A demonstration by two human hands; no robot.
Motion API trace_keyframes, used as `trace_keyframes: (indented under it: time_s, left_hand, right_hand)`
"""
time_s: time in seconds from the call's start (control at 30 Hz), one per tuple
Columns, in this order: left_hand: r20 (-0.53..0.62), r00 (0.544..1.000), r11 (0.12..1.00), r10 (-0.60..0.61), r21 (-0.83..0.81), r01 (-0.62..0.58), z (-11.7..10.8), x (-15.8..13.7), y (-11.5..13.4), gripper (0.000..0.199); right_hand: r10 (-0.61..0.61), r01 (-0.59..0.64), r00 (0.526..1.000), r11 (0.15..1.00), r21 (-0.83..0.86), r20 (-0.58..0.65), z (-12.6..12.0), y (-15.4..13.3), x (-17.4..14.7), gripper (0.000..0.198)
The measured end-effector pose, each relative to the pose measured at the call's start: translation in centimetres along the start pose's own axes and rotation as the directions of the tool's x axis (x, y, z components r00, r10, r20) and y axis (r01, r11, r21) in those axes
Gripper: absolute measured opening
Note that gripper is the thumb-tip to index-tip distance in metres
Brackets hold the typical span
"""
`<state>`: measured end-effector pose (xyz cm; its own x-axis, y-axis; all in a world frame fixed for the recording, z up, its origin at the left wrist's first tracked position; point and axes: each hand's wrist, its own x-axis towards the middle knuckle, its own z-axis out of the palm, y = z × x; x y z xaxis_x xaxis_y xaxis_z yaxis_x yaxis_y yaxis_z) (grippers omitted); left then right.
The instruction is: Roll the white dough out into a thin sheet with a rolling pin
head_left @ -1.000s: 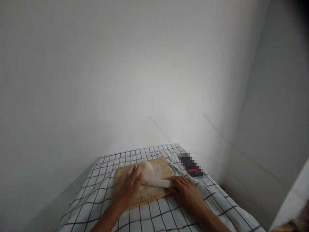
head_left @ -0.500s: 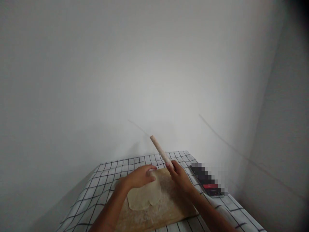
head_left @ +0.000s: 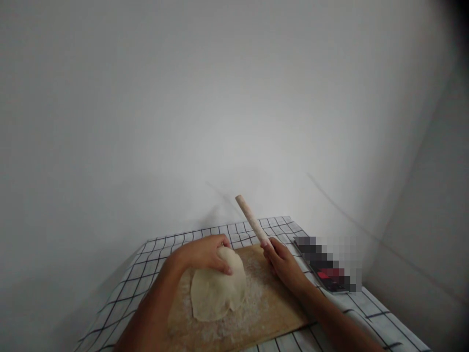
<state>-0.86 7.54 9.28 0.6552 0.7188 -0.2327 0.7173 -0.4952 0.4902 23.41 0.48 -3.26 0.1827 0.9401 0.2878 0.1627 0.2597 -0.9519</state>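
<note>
A flat, pale sheet of dough [head_left: 217, 296] lies on a floured wooden board [head_left: 271, 310]. My left hand [head_left: 207, 255] pinches the dough's far edge, thumb on the near side and fingers curled behind it, where they are partly hidden. That edge looks lifted a little off the board. In my right hand [head_left: 284, 264] is a floured wooden rolling pin [head_left: 252, 218], gripped by its near end and tilted up toward the wall, clear of the dough.
A black-and-white checked cloth [head_left: 134, 274] covers the table under the board. To the right lies a dark, flat object with a red patch [head_left: 326, 275], partly pixelated. A pale wall [head_left: 234, 122] rises behind the table, with another wall on the right.
My left hand has closed on the dough's far edge and raised it, so more of the sheet shows. The rolling pin stays held up in my right hand. The view has shifted slightly.
</note>
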Motion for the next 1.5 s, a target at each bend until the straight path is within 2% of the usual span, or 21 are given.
trace_keyframes:
  time_s: [0.07, 0.2, 0.33, 0.43, 0.53, 0.63, 0.7, 0.77, 0.8, 0.87, 1.0, 1.17, 1.23, 1.27, 1.37, 1.43, 1.5]
  left_hand:
    - [-0.021, 0.999, 0.995, 0.028, -0.097, -0.030, -1.0, -0.8, 0.0, 0.061]
    - [-0.094, 0.984, 0.939, 0.151, -0.297, -0.173, -2.8, -2.7, 0.3, 0.055]
    - [-0.132, 0.976, 0.868, 0.173, -0.447, -0.215, -4.2, -5.0, 0.3, 0.053]
    - [0.015, 0.980, 0.850, 0.197, -0.502, -0.163, -4.9, -6.4, -0.1, 0.053]
    - [0.185, 0.962, 0.869, 0.199, -0.488, -0.086, -4.8, -6.5, -1.0, 0.054]
    - [0.235, 0.951, 0.896, 0.202, -0.436, -0.082, -3.4, -4.4, -2.4, 0.052]
    - [0.237, 0.958, 0.935, 0.163, -0.346, -0.074, -1.8, -2.4, -3.3, 0.053]
    - [0.162, 0.980, 0.978, 0.113, -0.191, -0.081, 0.0, -0.3, -4.0, 0.050]
    - [0.084, 0.990, 0.986, 0.116, -0.129, -0.104, 0.9, 0.6, -4.1, 0.044]
    - [-0.002, 0.991, 0.986, 0.134, -0.098, -0.133, 2.5, 2.2, -4.1, 0.037]
    - [-0.118, 0.974, 0.974, 0.195, -0.090, -0.207, 4.6, 3.8, -2.8, 0.034]
    - [-0.321, 0.921, 0.974, 0.219, 0.021, -0.225, 7.0, 3.0, -0.3, 0.031]
    - [-0.427, 0.869, 0.969, 0.248, 0.120, -0.218, 8.5, 1.8, 0.7, 0.032]
    - [-0.476, 0.826, 0.950, 0.302, 0.221, -0.220, 9.3, 1.2, 1.1, 0.033]
    - [-0.545, 0.741, 0.896, 0.392, 0.410, -0.172, 11.5, -0.8, 1.7, 0.038]
    - [-0.541, 0.736, 0.879, 0.406, 0.451, -0.153, 12.6, -1.9, 2.0, 0.041]
    - [-0.502, 0.759, 0.869, 0.415, 0.465, -0.168, 13.2, -2.6, 2.2, 0.044]
  right_hand:
    - [0.017, -0.017, 1.000, 0.999, 0.030, 0.001, 0.1, -0.1, 0.0, 0.048]
    - [0.040, -0.039, 0.999, 0.997, 0.063, -0.009, 0.2, 0.0, 0.1, 0.049]
    - [0.049, -0.047, 0.999, 0.996, 0.082, -0.019, 0.3, 0.1, 0.2, 0.049]
    - [0.050, -0.049, 0.999, 0.995, 0.084, -0.010, 0.2, -0.1, 0.2, 0.050]
    - [0.047, -0.046, 0.999, 0.996, 0.080, -0.005, 0.1, 0.1, 0.2, 0.049]
    - [0.042, -0.041, 0.999, 0.996, 0.082, -0.008, 0.1, 0.3, 0.3, 0.049]
    - [0.037, -0.036, 0.999, 0.997, 0.071, -0.009, 0.0, 0.5, 0.3, 0.050]
    - [0.034, -0.034, 0.999, 0.998, 0.053, -0.007, 0.0, 0.5, 0.3, 0.050]
    - [0.035, -0.035, 0.999, 0.998, 0.047, -0.006, -0.1, 0.5, 0.2, 0.050]
    - [0.044, -0.044, 0.999, 0.998, 0.047, 0.000, -0.1, 0.4, 0.2, 0.049]
    - [0.051, -0.051, 0.999, 0.997, 0.049, 0.004, -0.1, 0.2, 0.1, 0.049]
    - [0.038, -0.038, 0.999, 0.998, 0.050, 0.003, -0.1, 0.1, 0.1, 0.048]
    - [0.029, -0.029, 1.000, 0.998, 0.050, 0.000, -0.1, 0.1, 0.1, 0.048]
    - [0.022, -0.022, 1.000, 0.999, 0.049, -0.003, -0.1, 0.1, 0.1, 0.049]
    - [0.004, -0.004, 1.000, 0.999, 0.051, -0.006, -0.1, -0.1, 0.2, 0.051]
    - [0.004, -0.004, 1.000, 0.998, 0.056, -0.008, -0.1, -0.1, 0.2, 0.051]
    - [0.010, -0.010, 1.000, 0.998, 0.059, -0.004, 0.0, -0.1, 0.2, 0.052]
